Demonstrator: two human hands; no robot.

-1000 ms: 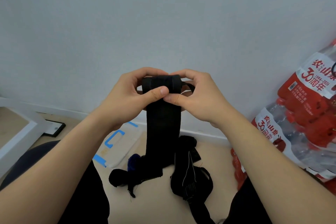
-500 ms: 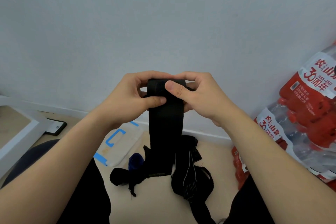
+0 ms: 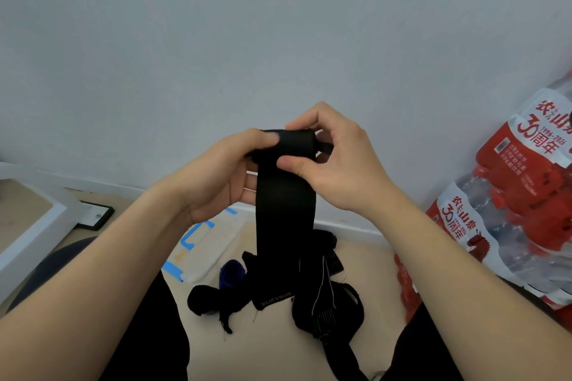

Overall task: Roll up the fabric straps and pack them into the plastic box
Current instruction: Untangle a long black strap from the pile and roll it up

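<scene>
I hold a wide black fabric strap [image 3: 286, 210] up in front of me, its top wound into a roll between both hands. My left hand [image 3: 223, 176] grips the roll's left end with the thumb on top. My right hand [image 3: 337, 161] pinches the right end, thumb on the front. The strap's free tail hangs down to a lettered end near the floor. More black straps [image 3: 325, 303] lie in a heap on the floor below, beside a small blue roll [image 3: 230, 275]. The clear plastic box [image 3: 210, 244] with blue clips lies on the floor at left.
Shrink-wrapped packs of red-labelled water bottles [image 3: 510, 210] are stacked at the right against the wall. A white frame [image 3: 34, 226] and a dark flat plate [image 3: 96, 216] sit at the left. My dark-trousered legs flank the heap.
The hanging tail has become shorter as the roll turned. My left thumb moved from the strap's front to the top of the roll, and my right thumb dropped lower on the front.
</scene>
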